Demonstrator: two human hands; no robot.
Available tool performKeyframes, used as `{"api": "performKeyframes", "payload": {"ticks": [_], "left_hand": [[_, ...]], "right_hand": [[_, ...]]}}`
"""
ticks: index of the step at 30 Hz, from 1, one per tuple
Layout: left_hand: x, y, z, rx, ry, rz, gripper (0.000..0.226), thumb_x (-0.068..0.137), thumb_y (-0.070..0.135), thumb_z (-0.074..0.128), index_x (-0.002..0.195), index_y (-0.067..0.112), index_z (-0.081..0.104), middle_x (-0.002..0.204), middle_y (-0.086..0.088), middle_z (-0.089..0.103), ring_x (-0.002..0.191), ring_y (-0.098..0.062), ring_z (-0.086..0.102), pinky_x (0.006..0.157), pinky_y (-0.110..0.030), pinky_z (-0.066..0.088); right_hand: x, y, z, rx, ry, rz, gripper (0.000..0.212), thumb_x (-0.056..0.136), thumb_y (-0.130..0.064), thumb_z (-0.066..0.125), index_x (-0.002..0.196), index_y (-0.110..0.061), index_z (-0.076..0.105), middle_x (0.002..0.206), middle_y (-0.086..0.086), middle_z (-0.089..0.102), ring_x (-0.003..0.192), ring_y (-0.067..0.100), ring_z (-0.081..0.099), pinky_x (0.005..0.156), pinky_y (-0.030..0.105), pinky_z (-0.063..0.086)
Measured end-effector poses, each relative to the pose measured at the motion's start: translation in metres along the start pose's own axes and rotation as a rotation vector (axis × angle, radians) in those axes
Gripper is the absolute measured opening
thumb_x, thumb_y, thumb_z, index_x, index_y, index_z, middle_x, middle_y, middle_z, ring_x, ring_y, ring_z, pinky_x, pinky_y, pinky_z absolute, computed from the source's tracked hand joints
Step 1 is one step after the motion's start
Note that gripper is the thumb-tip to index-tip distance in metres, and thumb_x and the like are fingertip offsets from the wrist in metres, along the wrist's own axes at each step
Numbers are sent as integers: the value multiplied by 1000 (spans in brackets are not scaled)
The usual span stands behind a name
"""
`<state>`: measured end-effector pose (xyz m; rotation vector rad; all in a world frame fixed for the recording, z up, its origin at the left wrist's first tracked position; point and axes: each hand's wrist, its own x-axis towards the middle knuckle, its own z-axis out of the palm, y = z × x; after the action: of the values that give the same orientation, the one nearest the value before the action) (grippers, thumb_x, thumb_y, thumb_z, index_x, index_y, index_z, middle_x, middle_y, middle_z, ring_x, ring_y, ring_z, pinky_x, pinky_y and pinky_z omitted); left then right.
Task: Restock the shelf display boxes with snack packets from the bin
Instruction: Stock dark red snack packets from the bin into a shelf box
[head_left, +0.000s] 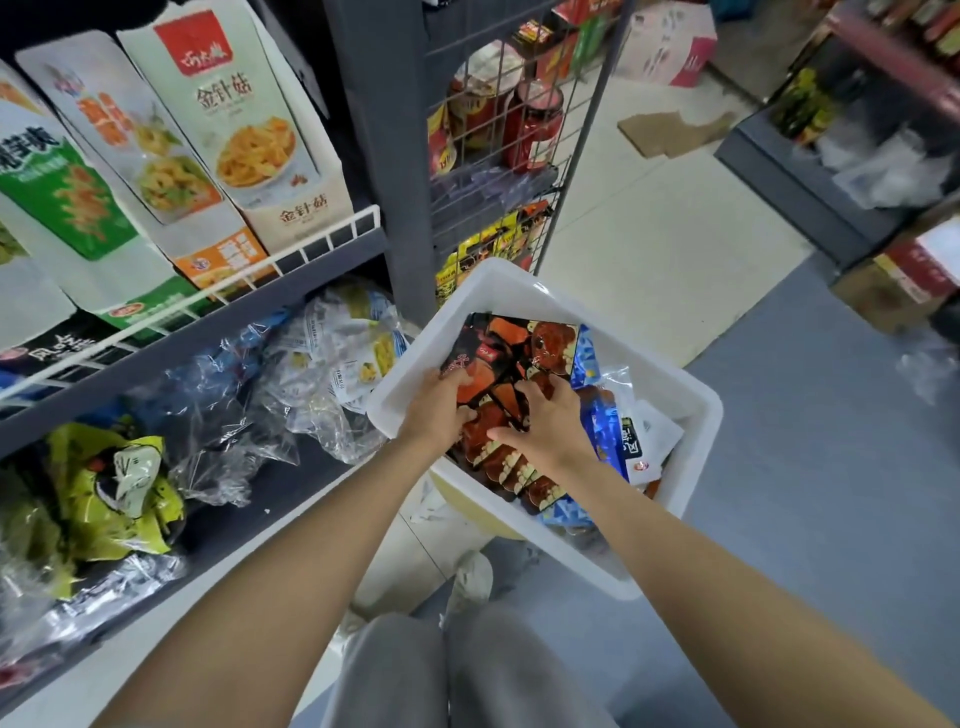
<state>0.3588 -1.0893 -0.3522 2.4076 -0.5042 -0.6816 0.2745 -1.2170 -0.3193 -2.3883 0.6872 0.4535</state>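
Observation:
A white plastic bin (524, 291) stands on the floor beside the shelf, holding black-and-red snack packets (524, 345) with blue packets (605, 423) under and beside them. Both hands are inside the bin. My left hand (439, 408) grips the left edge of a stack of black-and-red packets. My right hand (545, 421) lies on top of that stack, fingers spread and curled over it. On the upper shelf stand tall display boxes (249, 130) printed with pictures of snacks.
The lower shelf (291, 467) carries loose clear bags and yellow-green packets (109, 483). A wire rack (498, 130) with red jars stands behind the bin. Cardboard (675, 132) lies on the aisle floor, with another shelf unit (810, 182) at right. My shoe (470, 579) is below the bin.

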Motion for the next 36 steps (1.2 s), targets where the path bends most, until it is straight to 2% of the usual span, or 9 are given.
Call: {"api": "performKeyframes", "payload": {"ticks": [6,9,13,17,21,24,28,32,36], "left_hand": [[1,-7,-16,30,-74,-1,55,87,19,65,134,11,39,131,-12,54,119,-27,51,97,-35,41],[-7,-5,-18,-50,-110,29,61,85,24,68,136,8,40,138,-8,50,126,-23,47,104,-31,37],[-13,-5,-8,-17,-88,-12,64,84,29,68,138,10,41,138,-14,45,128,-26,43,106,-33,35],[-10,-2,-5,53,-118,-57,55,81,29,70,128,12,44,131,-11,50,121,-28,46,101,-42,39],[-12,3,-7,78,-70,-95,66,73,33,78,122,13,38,123,-11,48,113,-28,49,95,-44,42],[-19,8,-8,-56,94,-90,72,72,27,80,125,12,35,128,-11,48,118,-29,47,97,-41,41],[-28,9,-16,-229,172,-135,52,86,22,67,128,4,42,126,-12,56,116,-29,53,94,-36,41],[-35,8,-28,-289,174,-170,39,92,21,58,127,8,46,124,-6,53,113,-22,51,93,-32,39],[-35,4,-38,-550,147,-277,37,83,9,66,115,15,48,117,-8,60,99,-22,60,90,-39,50]], "right_hand": [[5,10,3,112,85,-13,51,87,-19,64,135,-18,46,148,11,24,139,27,22,101,26,35],[6,19,2,127,195,-40,38,86,-8,63,123,-12,56,139,10,40,132,26,37,108,25,31],[2,10,5,159,258,-93,20,92,-18,57,109,-7,60,132,9,43,129,22,36,94,11,23],[6,0,11,144,146,-68,23,85,-24,68,93,-3,63,129,9,43,127,23,36,95,22,31],[8,3,7,183,153,3,10,82,-11,70,79,-3,64,123,8,48,121,19,41,88,13,24],[6,14,1,170,216,30,26,82,-9,68,61,-12,53,90,5,58,96,21,53,83,22,38],[-3,33,-19,297,298,185,11,86,0,56,79,-6,50,78,7,54,74,21,48,58,29,34],[-5,37,-27,397,230,223,24,80,4,57,98,-8,47,85,10,59,79,28,56,64,31,42],[1,28,-29,324,170,228,33,85,-21,63,111,-8,48,94,8,60,85,25,55,68,30,39]]}}
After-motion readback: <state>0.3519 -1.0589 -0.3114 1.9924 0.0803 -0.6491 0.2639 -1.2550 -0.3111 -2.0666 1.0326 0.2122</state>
